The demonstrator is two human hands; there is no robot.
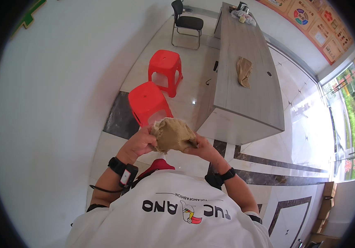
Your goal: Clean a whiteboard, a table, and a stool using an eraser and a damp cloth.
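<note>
A tan piece of cloth with a frayed, pale edge is stretched between my two hands, in front of my body. My left hand grips its left side, thumb on top. At its right side, my right hand pinches a gathered corner. Both wrists wear black straps, and a small box is fixed to the left one. A second tan cloth lies crumpled on the grey wood-grain desk, beyond my right hand.
Two red plastic stools stand on the tiled floor ahead, left of the desk. Farther off is a black chair. A plastic bag and a kettle sit at the desk's far end. A white wall runs along the left.
</note>
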